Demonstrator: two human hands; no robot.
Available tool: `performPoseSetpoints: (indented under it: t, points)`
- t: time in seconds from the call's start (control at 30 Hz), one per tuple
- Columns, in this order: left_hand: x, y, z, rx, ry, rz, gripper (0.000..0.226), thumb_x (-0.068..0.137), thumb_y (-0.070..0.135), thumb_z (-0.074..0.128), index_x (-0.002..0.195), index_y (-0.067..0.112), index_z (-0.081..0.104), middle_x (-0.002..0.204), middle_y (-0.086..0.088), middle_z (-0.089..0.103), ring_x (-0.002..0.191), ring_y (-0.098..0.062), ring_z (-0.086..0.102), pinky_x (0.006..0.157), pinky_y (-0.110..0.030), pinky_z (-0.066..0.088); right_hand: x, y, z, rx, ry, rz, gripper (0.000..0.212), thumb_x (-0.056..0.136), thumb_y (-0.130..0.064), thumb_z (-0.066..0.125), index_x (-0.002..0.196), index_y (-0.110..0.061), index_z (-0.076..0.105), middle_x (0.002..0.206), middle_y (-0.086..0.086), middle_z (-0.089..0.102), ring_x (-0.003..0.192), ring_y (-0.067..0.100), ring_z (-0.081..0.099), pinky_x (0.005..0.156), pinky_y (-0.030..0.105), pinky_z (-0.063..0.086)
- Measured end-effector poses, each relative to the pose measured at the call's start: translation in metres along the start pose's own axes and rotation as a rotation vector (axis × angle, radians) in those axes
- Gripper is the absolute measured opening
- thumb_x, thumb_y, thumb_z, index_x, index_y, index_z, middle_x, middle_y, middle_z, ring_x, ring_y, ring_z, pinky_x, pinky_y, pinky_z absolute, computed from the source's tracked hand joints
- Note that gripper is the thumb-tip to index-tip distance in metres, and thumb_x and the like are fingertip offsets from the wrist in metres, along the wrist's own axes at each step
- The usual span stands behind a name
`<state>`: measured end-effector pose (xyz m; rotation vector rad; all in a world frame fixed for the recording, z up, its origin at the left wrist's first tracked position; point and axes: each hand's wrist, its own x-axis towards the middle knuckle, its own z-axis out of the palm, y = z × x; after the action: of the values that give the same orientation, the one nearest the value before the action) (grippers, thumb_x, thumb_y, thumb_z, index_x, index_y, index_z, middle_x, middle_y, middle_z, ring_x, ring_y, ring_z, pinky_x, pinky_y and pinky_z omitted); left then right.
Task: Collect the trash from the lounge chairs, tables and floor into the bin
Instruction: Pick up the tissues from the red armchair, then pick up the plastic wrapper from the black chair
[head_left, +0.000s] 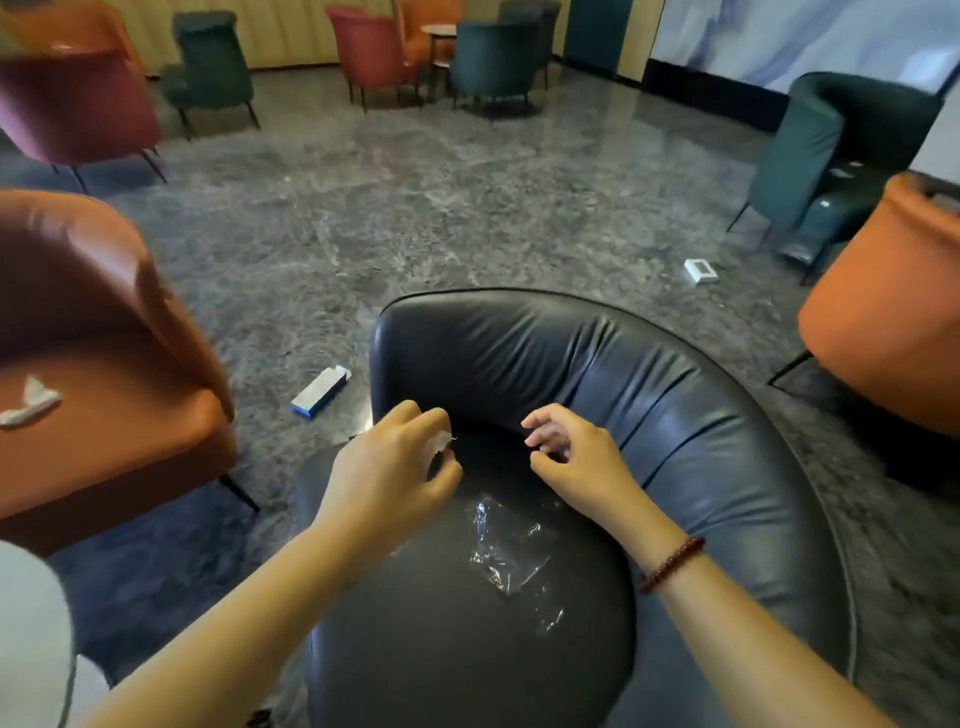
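Observation:
A dark leather lounge chair (649, 374) fills the middle of the head view. On its seat lies a crumpled clear plastic wrapper (506, 553). My left hand (395, 467) hovers over the seat's back left, fingers pinched on a small white scrap (440, 442). My right hand (571, 457) is beside it over the seat's rear crease, fingers curled and apart, holding nothing, just above the wrapper. On the floor left of the chair lies a blue and white box (321, 391). A small white box (701, 271) lies on the floor further right. A crumpled white tissue (28, 402) rests on the orange chair (119, 415) at left.
Another orange chair (883, 322) stands at right, a dark green one (841, 156) behind it. More red, green and orange chairs and a small round table (439, 31) line the far wall. A white rounded object (31, 644) sits at the bottom left corner. Grey marble floor (415, 208) lies between.

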<state>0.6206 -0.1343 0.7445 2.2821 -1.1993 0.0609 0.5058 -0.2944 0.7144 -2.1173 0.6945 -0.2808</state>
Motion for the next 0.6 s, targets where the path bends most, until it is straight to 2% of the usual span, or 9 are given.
performPoseSetpoints:
  t: [0.1, 0.27, 0.4, 0.5, 0.6]
  points:
    - [0.010, -0.044, 0.036, 0.044, -0.148, -0.002, 0.026, 0.073, 0.038, 0.042, 0.082, 0.019, 0.057, 0.079, 0.004, 0.050, 0.064, -0.019, 0.051, 0.055, -0.033, 0.044, 0.025, 0.036, 0.040, -0.182, -0.033, 0.068, 0.035, 0.080, -0.022, 0.063, 0.113, -0.026, 0.052, 0.109, -0.007, 0.057, 0.104, 0.012, 0.052, 0.095, 0.035, 0.041]
    - [0.006, -0.094, 0.108, -0.010, -0.225, -0.097, 0.037, 0.071, 0.045, 0.035, 0.087, 0.021, 0.058, 0.082, 0.004, 0.052, 0.069, -0.019, 0.053, 0.057, -0.028, 0.040, 0.045, 0.111, 0.102, -0.382, -0.183, 0.168, 0.058, 0.078, -0.032, 0.066, 0.130, -0.025, 0.040, 0.131, -0.004, 0.048, 0.119, 0.018, 0.043, 0.101, 0.033, 0.031]
    - [-0.001, -0.120, 0.173, -0.008, -0.248, -0.222, 0.041, 0.070, 0.047, 0.032, 0.087, 0.019, 0.057, 0.081, 0.003, 0.051, 0.070, -0.022, 0.054, 0.056, -0.028, 0.038, 0.063, 0.177, 0.146, -0.528, -0.405, 0.102, 0.077, 0.076, -0.033, 0.069, 0.139, -0.027, 0.026, 0.145, -0.005, 0.031, 0.132, 0.017, 0.030, 0.108, 0.037, 0.024]
    - [-0.007, -0.132, 0.217, -0.017, -0.248, -0.361, 0.032, 0.073, 0.040, 0.040, 0.089, 0.018, 0.057, 0.080, 0.004, 0.050, 0.070, -0.021, 0.053, 0.060, -0.028, 0.038, 0.080, 0.225, 0.170, -0.616, -0.557, 0.061, 0.090, 0.074, -0.032, 0.072, 0.143, -0.028, 0.015, 0.153, -0.002, 0.017, 0.140, 0.020, 0.017, 0.111, 0.041, 0.018]
    - [-0.016, -0.139, 0.262, -0.027, -0.267, -0.470, 0.024, 0.079, 0.036, 0.047, 0.094, 0.019, 0.056, 0.080, 0.005, 0.046, 0.068, -0.020, 0.048, 0.059, -0.026, 0.034, 0.095, 0.268, 0.186, -0.690, -0.670, -0.035, 0.105, 0.072, -0.031, 0.075, 0.145, -0.030, 0.000, 0.156, -0.002, 0.000, 0.143, 0.023, -0.002, 0.113, 0.044, 0.007]
